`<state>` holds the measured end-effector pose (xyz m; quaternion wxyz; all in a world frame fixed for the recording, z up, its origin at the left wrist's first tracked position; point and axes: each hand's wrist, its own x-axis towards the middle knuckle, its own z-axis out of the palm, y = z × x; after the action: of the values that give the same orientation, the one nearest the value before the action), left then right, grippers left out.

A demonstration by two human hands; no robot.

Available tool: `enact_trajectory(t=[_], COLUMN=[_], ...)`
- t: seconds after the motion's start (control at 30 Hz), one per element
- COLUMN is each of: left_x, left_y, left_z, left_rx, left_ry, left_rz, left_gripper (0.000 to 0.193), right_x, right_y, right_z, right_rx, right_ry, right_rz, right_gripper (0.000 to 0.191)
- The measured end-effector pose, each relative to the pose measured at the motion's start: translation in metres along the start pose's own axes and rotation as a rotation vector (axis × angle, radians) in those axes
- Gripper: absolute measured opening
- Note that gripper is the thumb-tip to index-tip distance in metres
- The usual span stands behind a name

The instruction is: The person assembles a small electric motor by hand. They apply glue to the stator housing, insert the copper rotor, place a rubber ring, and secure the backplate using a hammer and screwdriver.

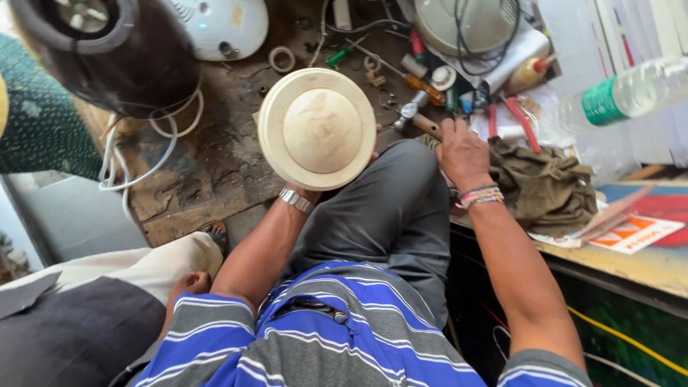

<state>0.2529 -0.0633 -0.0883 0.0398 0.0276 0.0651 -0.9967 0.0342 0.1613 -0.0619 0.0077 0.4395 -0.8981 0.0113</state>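
Observation:
My left hand [307, 192] is almost hidden behind a round cream-coloured domed cover [317, 137], which it holds up from behind above my raised knee in grey trousers [390, 208]. A metal watch sits on that wrist. My right hand [462, 150] reaches forward to the cluttered bench edge and closes around the wooden handle of a hammer [419, 118], whose metal head points away from me. Beaded bracelets circle the right wrist.
A dark round appliance body [122, 57] with white cable stands at top left, a white housing [218, 25] behind it. Screwdrivers, red pliers [519, 118], a grey fan part, an olive rag [548, 183], a plastic bottle [631, 93] and papers crowd the right. Another person's clothing lies lower left.

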Motion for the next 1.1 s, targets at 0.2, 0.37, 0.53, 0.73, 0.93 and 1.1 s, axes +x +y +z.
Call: enact_trajectory(t=[0.2, 0.37, 0.53, 0.73, 0.93, 1.1], left_x=[0.016, 0.039, 0.053, 0.042, 0.045, 0.05], left_y=[0.001, 0.0, -0.002, -0.008, -0.01, -0.004], left_z=[-0.004, -0.012, -0.012, 0.001, 0.006, 0.005], left_rx=[-0.025, -0.001, 0.01, 0.096, -0.064, -0.021], left_ry=[-0.041, -0.073, -0.076, -0.115, -0.129, -0.173], left_rz=[-0.015, -0.009, -0.082, -0.019, -0.052, -0.082], left_gripper=[0.068, 0.068, 0.07, 0.072, 0.072, 0.07], right_x=[-0.034, -0.078, -0.087, -0.071, -0.084, -0.107], right_y=[-0.036, -0.095, -0.121, -0.14, -0.128, -0.12], right_z=[-0.08, -0.11, -0.125, -0.136, -0.145, -0.121], right_rx=[0.72, 0.906, 0.869, 0.724, 0.827, 0.89], right_ry=[0.038, 0.277, 0.306, 0.211, 0.212, 0.561], right_rz=[0.216, -0.107, -0.122, -0.153, -0.068, -0.185], right_gripper=[0.034, 0.042, 0.049, 0.051, 0.046, 0.021])
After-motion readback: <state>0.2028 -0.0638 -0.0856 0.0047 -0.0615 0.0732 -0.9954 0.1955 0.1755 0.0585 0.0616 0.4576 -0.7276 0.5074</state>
